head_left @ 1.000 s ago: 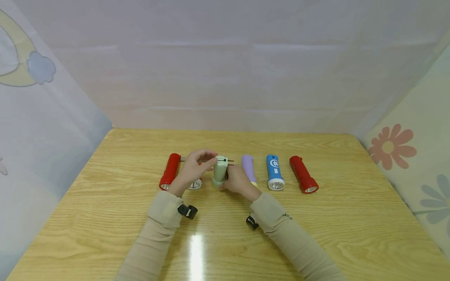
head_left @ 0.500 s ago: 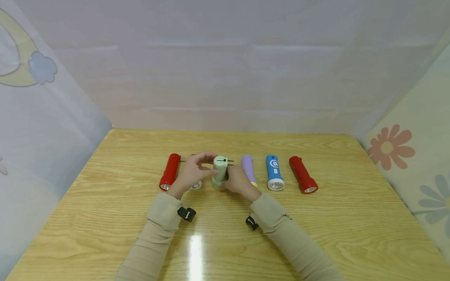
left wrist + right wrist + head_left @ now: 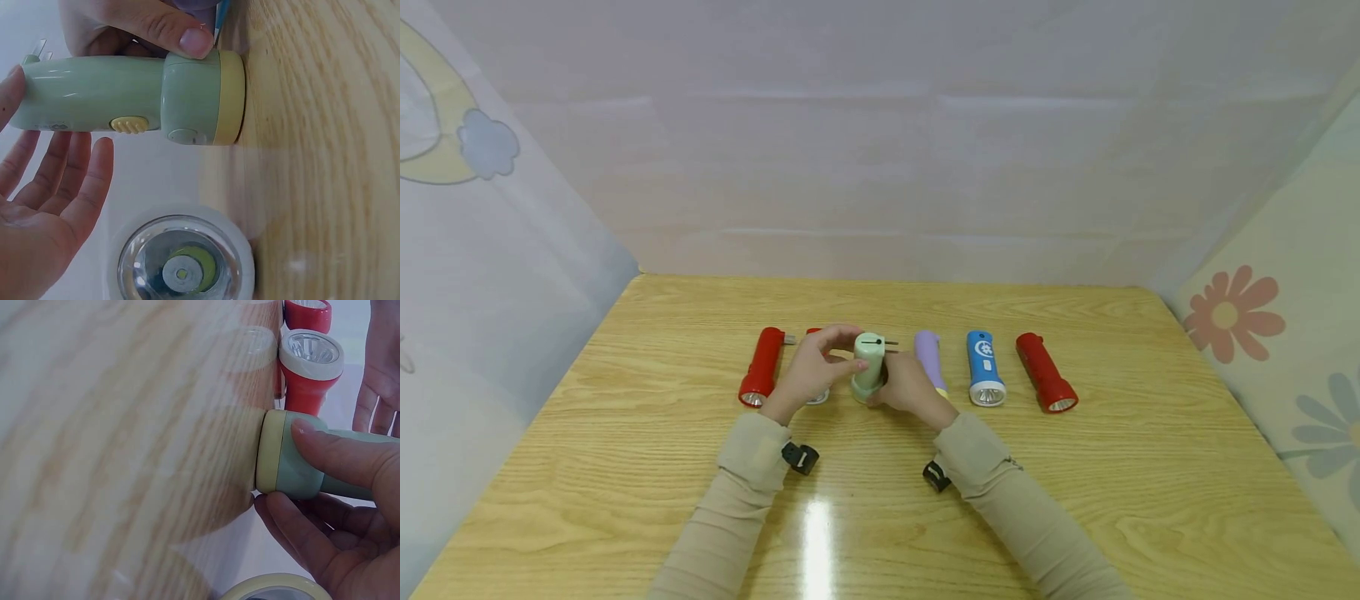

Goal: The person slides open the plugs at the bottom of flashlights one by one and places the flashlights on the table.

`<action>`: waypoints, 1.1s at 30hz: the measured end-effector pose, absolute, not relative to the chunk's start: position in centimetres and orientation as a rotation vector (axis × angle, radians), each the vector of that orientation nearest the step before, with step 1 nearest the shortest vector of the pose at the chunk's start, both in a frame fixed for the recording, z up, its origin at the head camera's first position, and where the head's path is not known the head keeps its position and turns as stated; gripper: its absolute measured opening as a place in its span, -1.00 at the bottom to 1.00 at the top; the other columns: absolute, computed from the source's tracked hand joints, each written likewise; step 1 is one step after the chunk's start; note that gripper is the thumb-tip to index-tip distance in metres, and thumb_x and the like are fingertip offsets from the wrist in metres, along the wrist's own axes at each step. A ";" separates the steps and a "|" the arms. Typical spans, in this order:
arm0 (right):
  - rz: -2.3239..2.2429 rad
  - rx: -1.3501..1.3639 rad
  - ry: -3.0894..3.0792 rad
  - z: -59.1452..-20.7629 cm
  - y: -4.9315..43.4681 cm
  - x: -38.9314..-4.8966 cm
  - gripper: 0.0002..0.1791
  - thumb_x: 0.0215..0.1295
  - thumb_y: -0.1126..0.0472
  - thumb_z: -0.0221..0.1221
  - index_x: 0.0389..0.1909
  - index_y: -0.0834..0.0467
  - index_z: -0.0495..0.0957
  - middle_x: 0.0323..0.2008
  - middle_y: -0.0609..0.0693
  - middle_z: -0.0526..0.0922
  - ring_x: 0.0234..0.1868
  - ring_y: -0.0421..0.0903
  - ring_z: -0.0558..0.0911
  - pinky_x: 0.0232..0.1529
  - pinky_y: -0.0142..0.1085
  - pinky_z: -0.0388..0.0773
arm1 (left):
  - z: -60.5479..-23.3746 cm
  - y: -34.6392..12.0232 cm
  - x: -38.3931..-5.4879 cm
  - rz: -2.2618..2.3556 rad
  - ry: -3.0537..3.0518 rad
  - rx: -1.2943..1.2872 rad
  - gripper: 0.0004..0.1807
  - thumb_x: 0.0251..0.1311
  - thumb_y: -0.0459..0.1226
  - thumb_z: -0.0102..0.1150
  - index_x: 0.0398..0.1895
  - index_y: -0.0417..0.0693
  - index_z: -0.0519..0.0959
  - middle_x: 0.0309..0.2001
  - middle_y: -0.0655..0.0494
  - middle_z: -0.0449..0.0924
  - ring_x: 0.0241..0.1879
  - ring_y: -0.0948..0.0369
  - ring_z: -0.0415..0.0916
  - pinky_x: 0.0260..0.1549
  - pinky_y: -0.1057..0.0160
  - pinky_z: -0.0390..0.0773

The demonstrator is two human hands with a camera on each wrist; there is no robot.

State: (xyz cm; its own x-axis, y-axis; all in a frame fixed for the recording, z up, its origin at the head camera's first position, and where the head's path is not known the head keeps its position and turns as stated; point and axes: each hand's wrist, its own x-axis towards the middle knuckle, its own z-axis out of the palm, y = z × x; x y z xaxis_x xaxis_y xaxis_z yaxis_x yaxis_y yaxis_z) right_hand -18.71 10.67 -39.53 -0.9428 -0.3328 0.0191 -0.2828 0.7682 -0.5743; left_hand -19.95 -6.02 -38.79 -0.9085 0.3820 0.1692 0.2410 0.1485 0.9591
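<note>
A pale green flashlight (image 3: 869, 365) stands upright, its yellow-rimmed head down on the table. Two metal plug prongs (image 3: 891, 342) stick out to the right near its top end. My left hand (image 3: 811, 367) holds the upper end, thumb (image 3: 9, 94) on one side and fingertips along the other. Lower down, my right hand (image 3: 912, 387) grips the head end, its thumb (image 3: 331, 450) pressed on the green collar. A ribbed yellow switch (image 3: 129, 124) shows on the body in the left wrist view.
Left of it lie a red flashlight (image 3: 764, 367) with exposed prongs and a red-and-white one (image 3: 311, 365), partly behind my left hand. To the right are a purple flashlight (image 3: 928, 357), a blue-and-white one (image 3: 986, 367) and another red one (image 3: 1047, 372). A pale cloth backdrop (image 3: 880, 183) rises behind the table.
My left thumb has come down from the flashlight's top to its side, with the fingers behind it. The right hand and the green flashlight stay nearly in place.
</note>
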 end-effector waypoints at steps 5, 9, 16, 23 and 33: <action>-0.922 -0.481 2.852 -39.5 10.7 -18.8 -0.46 -0.27 0.27 0.49 -0.21 0.35 0.52 -0.32 0.14 0.62 -0.29 0.00 0.59 -0.27 -0.22 0.52 | -38.8 -5.9 -20.0 1.851 2.322 0.621 -0.56 0.02 -0.37 0.28 0.02 -0.23 0.47 -0.07 -0.06 0.52 -0.08 0.08 0.44 -0.18 0.21 0.52; -0.944 -0.470 2.835 -39.6 10.8 -18.9 -0.48 -0.27 0.28 0.48 -0.22 0.34 0.52 -0.33 0.12 0.62 -0.31 -0.02 0.59 -0.28 -0.23 0.53 | -38.9 -5.8 -20.1 1.850 2.329 0.615 -0.57 0.04 -0.35 0.27 0.03 -0.22 0.47 -0.07 -0.04 0.53 -0.08 0.09 0.44 -0.16 0.18 0.52; -0.958 -0.460 2.811 -39.7 10.9 -19.0 -0.52 -0.26 0.28 0.48 -0.25 0.34 0.54 -0.34 0.10 0.62 -0.32 -0.06 0.59 -0.28 -0.25 0.52 | -38.9 -5.6 -20.2 1.874 2.327 0.582 -0.59 0.05 -0.35 0.26 0.02 -0.23 0.48 -0.08 -0.08 0.53 -0.09 0.07 0.45 -0.14 0.15 0.51; -0.995 -0.493 2.784 -39.7 11.0 -19.0 -0.56 -0.25 0.30 0.47 -0.28 0.32 0.56 -0.38 0.07 0.63 -0.36 -0.09 0.57 -0.33 -0.29 0.51 | -38.8 -5.4 -20.2 1.883 2.339 0.540 -0.58 0.08 -0.33 0.25 0.04 -0.22 0.48 -0.07 -0.10 0.53 -0.08 0.05 0.45 -0.11 0.10 0.50; -0.990 -0.484 2.763 -39.5 11.2 -18.9 -0.61 -0.20 0.26 0.45 -0.32 0.31 0.57 -0.48 -0.01 0.57 -0.49 -0.17 0.45 -0.44 -0.36 0.42 | -36.0 -5.0 -18.6 1.887 2.380 0.488 -0.61 0.12 -0.38 0.18 0.03 -0.33 0.46 -0.09 -0.22 0.51 -0.08 -0.02 0.44 -0.15 0.09 0.49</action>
